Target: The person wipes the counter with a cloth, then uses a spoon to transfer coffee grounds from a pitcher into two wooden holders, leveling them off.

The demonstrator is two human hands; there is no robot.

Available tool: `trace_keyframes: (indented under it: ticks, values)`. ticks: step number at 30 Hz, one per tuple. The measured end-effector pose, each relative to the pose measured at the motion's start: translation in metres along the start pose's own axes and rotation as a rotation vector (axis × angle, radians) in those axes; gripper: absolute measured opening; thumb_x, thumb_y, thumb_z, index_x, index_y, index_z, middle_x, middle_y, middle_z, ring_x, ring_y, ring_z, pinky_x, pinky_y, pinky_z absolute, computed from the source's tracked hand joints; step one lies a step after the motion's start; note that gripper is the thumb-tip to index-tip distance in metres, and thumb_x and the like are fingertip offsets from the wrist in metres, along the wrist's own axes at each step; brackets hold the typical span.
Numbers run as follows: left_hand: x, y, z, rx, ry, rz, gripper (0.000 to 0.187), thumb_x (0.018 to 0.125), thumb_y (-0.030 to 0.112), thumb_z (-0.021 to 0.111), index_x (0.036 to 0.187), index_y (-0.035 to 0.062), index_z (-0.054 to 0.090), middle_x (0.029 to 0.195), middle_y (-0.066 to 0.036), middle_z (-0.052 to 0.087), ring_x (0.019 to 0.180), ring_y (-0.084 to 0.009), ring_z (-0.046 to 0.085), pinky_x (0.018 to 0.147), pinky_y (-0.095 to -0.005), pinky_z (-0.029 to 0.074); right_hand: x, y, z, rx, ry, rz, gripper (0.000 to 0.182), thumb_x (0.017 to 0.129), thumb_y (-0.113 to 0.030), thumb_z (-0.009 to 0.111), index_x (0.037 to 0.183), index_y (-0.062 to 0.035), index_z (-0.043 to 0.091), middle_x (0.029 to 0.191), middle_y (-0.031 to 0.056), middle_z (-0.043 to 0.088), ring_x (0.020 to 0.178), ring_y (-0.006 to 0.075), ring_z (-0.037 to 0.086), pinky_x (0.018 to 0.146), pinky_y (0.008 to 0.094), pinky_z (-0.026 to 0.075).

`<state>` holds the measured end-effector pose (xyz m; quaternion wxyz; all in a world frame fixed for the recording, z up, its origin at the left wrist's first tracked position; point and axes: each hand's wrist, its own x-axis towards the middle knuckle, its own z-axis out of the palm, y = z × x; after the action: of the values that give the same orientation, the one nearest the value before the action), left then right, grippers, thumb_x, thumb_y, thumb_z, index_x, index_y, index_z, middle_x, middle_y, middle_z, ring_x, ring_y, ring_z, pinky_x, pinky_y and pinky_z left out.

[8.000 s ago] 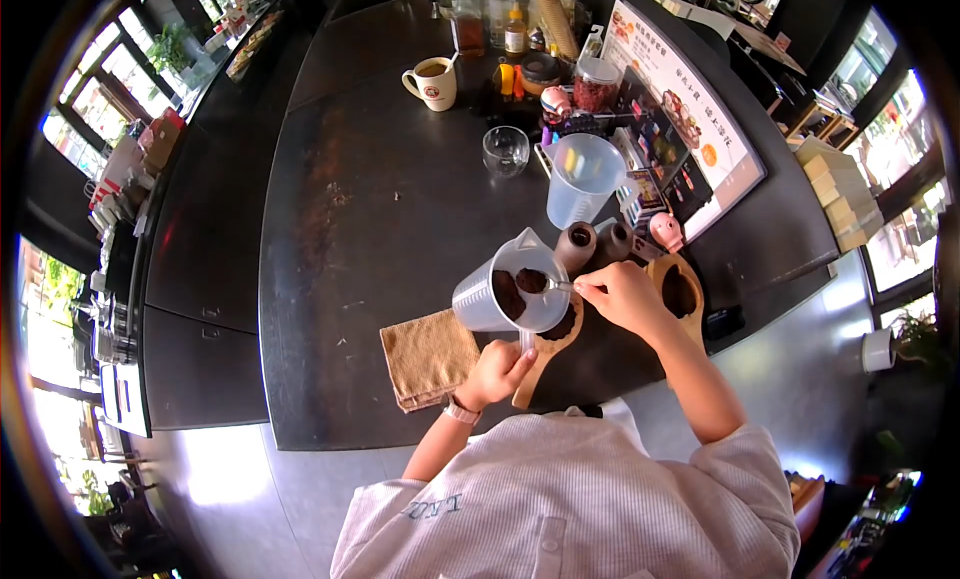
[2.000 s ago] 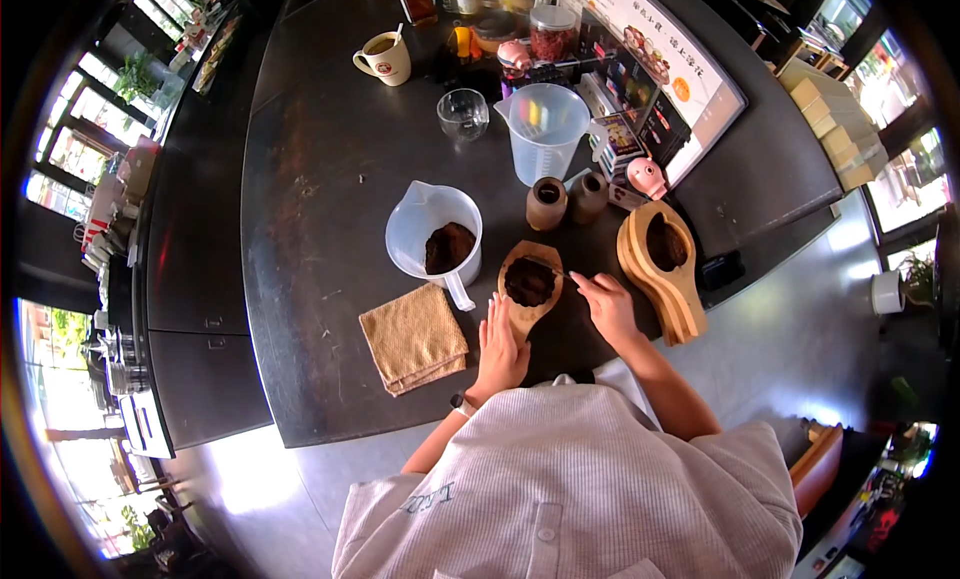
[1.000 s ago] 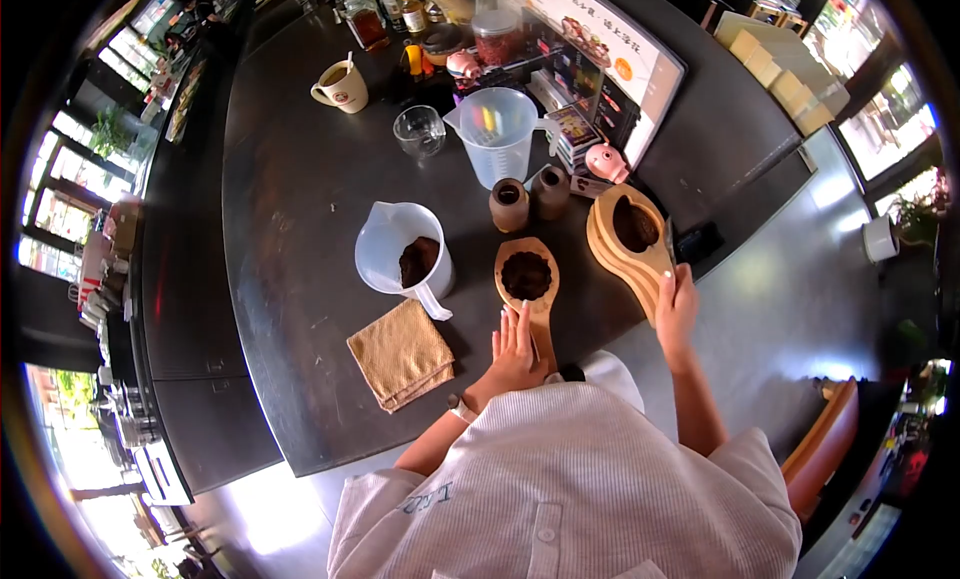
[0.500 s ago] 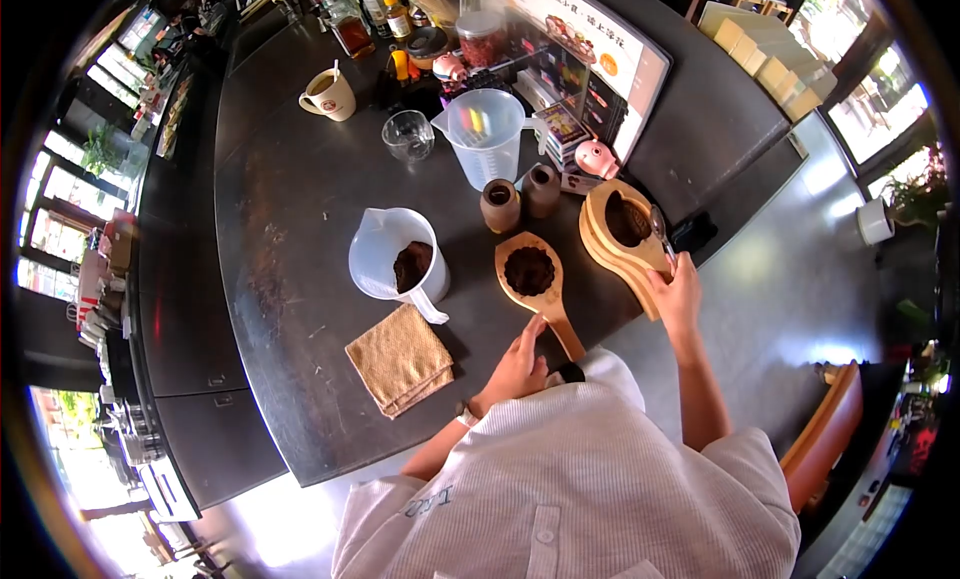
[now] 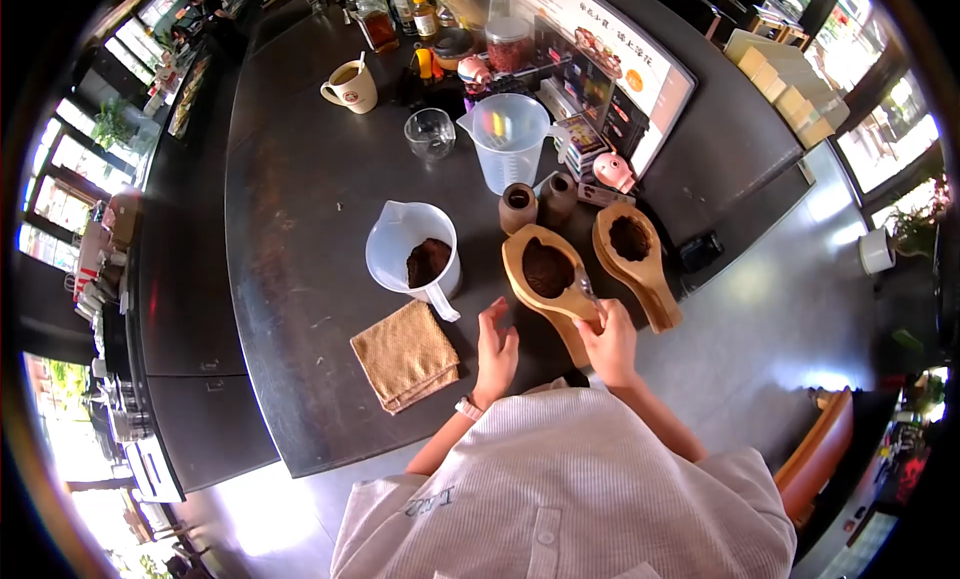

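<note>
My right hand [image 5: 610, 344] grips a small metal spoon [image 5: 584, 283], its tip at the edge of a wooden mould [image 5: 520, 264]. This mould has a smooth-edged cavity filled with dark brown material, and another wooden handle shows beneath it. To its left my left hand [image 5: 497, 357] is open, fingers apart, holding nothing. A second wooden mould [image 5: 652, 271], with a scalloped cavity of dark filling, lies at the right. Left of the hands stands a translucent measuring jug [image 5: 388, 254] with dark brown material [image 5: 428, 263] in it.
A folded brown cloth [image 5: 405, 357] lies near the front edge. Behind the moulds stand two small brown jars [image 5: 518, 209], a clear jug [image 5: 508, 159] and a pink pig figurine [image 5: 613, 171]. Farther back are a glass cup [image 5: 430, 134], a mug [image 5: 352, 87] and a menu board [image 5: 665, 89].
The right hand has moved left with the spoon. The smooth-edged mould is now in the middle and the scalloped one at the right. My left hand has lifted back from the mould handle.
</note>
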<state>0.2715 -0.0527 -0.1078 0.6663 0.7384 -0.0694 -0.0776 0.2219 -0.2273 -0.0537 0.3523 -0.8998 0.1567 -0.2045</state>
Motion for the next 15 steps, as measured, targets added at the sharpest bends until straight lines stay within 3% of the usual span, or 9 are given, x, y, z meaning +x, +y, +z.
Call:
trace_keyframes:
  ticks: [2,6,10,15]
  values:
    - [0.005,0.002,0.001,0.018,0.023,0.012,0.047,0.090,0.007,0.051,0.133,0.0044,0.032,0.143,-0.014,0.033,0.128,-0.0245,0.037,0.100,-0.0380,0.033,-0.001,0.005,0.010,0.008,0.015,-0.036,0.031,0.069,-0.007,0.073,0.092,-0.0020,0.054,0.078,0.0103,0.054,0.071,0.0276,0.054,0.062,0.0359,0.045]
    - [0.018,0.000,0.009,0.019,0.021,0.044,0.061,0.093,0.017,0.052,0.143,0.0058,0.019,0.146,-0.014,0.029,0.131,-0.0254,0.033,0.104,-0.0387,0.029,-0.004,0.010,0.015,-0.007,0.002,-0.030,0.033,0.069,-0.006,0.073,0.094,-0.0014,0.053,0.081,0.0115,0.057,0.076,0.0292,0.057,0.065,0.0363,0.047]
    - [0.023,0.009,0.018,-0.035,-0.034,0.028,0.064,0.093,0.014,0.052,0.143,0.0000,0.015,0.143,-0.018,0.032,0.130,-0.0240,0.036,0.104,-0.0303,0.030,-0.009,0.014,0.017,-0.022,0.001,-0.041,0.033,0.068,-0.005,0.073,0.093,-0.0013,0.052,0.086,0.0124,0.058,0.082,0.0314,0.057,0.069,0.0371,0.048]
    - [0.026,0.002,0.021,0.056,-0.080,0.095,0.065,0.092,0.011,0.053,0.142,-0.0029,0.014,0.142,-0.021,0.033,0.129,-0.0258,0.037,0.104,-0.0307,0.031,-0.011,0.015,0.017,-0.029,0.000,-0.065,0.034,0.068,-0.005,0.072,0.094,-0.0017,0.051,0.087,0.0120,0.058,0.083,0.0313,0.057,0.070,0.0373,0.048]
